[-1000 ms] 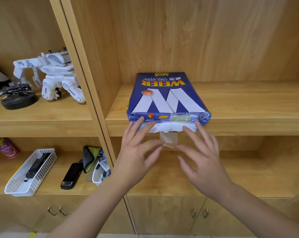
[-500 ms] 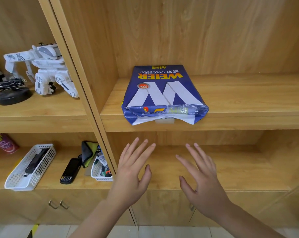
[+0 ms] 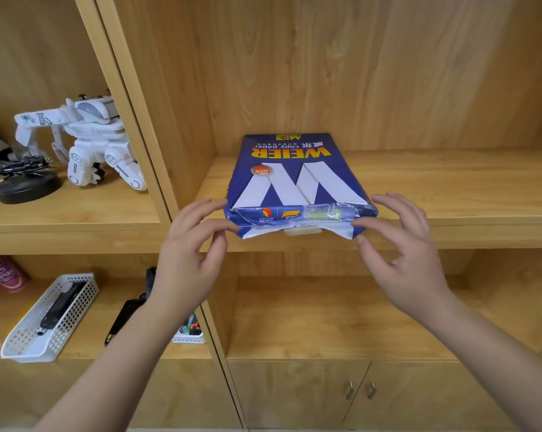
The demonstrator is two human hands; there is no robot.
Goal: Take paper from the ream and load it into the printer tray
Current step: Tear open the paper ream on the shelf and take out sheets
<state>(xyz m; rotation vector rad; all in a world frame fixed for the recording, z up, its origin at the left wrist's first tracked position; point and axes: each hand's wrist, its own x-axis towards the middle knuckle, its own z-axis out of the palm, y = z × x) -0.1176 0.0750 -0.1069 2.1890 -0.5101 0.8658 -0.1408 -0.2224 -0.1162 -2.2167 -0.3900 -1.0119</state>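
A blue ream of copy paper [image 3: 297,173] with a white W lies flat on a wooden shelf [image 3: 450,188], its near end torn and overhanging the shelf edge. My left hand [image 3: 188,260] is at the ream's near left corner, fingers apart, with fingertips at or touching the wrapper. At the near right corner is my right hand [image 3: 403,254], also spread, with its fingertips against the wrapper's edge. Neither hand has closed on the ream. No printer is in view.
A white toy robot [image 3: 86,141] and a black round base [image 3: 26,188] stand on the left shelf. Below are a white mesh basket [image 3: 48,319], a pink can [image 3: 2,272] and a black handset [image 3: 120,322]. Cabinet doors with handles [image 3: 360,389] sit underneath.
Both hands first dropped away from the ream's near end, then rose again and spread apart to its two near corners. The camera view also shifted.
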